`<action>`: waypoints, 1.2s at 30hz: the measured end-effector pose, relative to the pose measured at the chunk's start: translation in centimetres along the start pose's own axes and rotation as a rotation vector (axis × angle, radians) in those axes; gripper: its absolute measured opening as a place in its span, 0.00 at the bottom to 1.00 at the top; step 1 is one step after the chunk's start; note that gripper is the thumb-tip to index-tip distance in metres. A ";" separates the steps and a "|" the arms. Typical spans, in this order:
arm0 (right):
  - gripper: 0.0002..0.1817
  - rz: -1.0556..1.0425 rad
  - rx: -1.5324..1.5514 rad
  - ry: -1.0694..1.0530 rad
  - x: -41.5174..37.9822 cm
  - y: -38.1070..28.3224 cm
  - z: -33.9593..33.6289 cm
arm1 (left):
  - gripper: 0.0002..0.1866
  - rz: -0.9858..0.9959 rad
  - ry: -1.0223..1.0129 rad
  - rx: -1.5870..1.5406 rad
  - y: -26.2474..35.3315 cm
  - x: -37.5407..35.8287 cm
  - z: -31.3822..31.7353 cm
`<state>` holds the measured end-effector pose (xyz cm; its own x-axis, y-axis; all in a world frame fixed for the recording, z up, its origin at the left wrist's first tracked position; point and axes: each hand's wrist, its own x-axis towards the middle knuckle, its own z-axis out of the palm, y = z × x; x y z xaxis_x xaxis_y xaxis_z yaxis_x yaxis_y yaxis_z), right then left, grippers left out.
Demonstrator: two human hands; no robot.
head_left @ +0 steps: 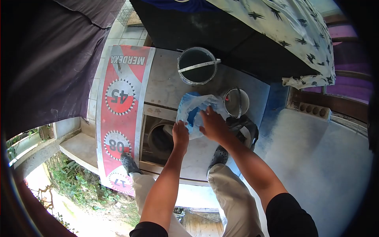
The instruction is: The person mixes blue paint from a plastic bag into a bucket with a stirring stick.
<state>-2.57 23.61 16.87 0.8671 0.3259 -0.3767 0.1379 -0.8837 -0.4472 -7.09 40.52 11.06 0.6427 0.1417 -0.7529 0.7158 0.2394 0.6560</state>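
Observation:
A clear plastic bag (200, 102) with something blue (192, 115) inside is held open between my two hands, over the grey surface. My left hand (180, 136) has its fingers closed on the bag's near left edge. On the right side of the bag, my right hand (213, 124) grips the rim, with the thumb apart and the fingers bent at the plastic. The blue thing's full shape is hidden by the crumpled plastic. Just beyond the bag stands a large bucket (197, 75), and a smaller bucket (236, 103) is right of it.
A red and white banner (118, 102) lies along the left. Beside it is an opening with a round dark container (160, 136). A black bag (246, 132) sits near my right forearm. Patterned cloth (292, 35) hangs at the upper right, near a power strip (314, 110).

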 end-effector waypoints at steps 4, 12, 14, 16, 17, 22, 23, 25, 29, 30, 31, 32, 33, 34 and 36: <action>0.37 -0.111 -0.081 0.053 1.0 -1.2 1.6 | 0.21 0.017 0.008 0.050 -0.5 -0.4 -0.3; 0.34 -0.037 0.010 -0.033 2.1 -1.6 1.8 | 0.22 0.014 0.025 -0.008 -0.1 -0.4 -0.8; 0.31 -0.024 0.043 -0.056 2.5 -1.6 2.3 | 0.22 0.017 0.027 -0.020 -0.2 -0.3 -0.8; 0.29 -0.035 0.008 -0.104 3.1 -1.4 3.6 | 0.22 0.019 0.026 -0.029 -0.2 -0.4 -0.9; 0.29 -0.034 0.009 -0.105 3.3 -1.2 4.2 | 0.22 0.028 0.032 -0.039 -0.2 -0.5 -0.9; 0.27 0.127 0.096 -0.097 5.8 -0.7 7.0 | 0.22 0.067 0.050 -0.016 -0.6 -0.3 -0.9; 0.27 0.129 0.095 -0.098 6.3 -0.3 7.8 | 0.22 0.073 0.046 -0.022 -0.7 -0.2 -1.0; 0.26 0.164 0.182 -0.064 6.8 0.1 8.6 | 0.22 0.073 0.040 -0.026 -1.0 -0.1 -1.4; 0.25 0.100 0.194 -0.012 7.2 0.4 9.2 | 0.22 0.063 0.039 -0.063 -0.5 0.5 -1.9; 0.25 0.097 0.197 -0.025 7.5 0.8 9.5 | 0.22 0.051 0.037 -0.079 -0.3 0.7 -2.0; 0.24 0.095 0.200 -0.037 7.9 1.1 9.8 | 0.22 0.051 0.041 -0.084 -0.1 1.0 -2.0; 0.24 0.091 0.197 -0.041 8.3 1.4 10.1 | 0.22 0.048 0.029 -0.067 0.1 1.2 -2.0; 0.23 0.071 0.207 0.026 8.7 1.6 10.5 | 0.22 0.042 0.018 -0.050 0.2 1.2 -2.0; 0.23 0.051 0.217 0.093 9.1 1.9 10.8 | 0.22 0.038 0.021 -0.054 0.2 1.0 -2.0; 0.22 0.087 0.268 0.102 9.8 2.0 11.2 | 0.22 0.017 0.002 -0.020 0.3 0.7 -1.8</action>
<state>0.87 28.79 3.23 0.9157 0.2053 -0.3454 -0.0587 -0.7820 -0.6205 -6.93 42.44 10.69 0.6543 0.1479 -0.7417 0.6990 0.2560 0.6677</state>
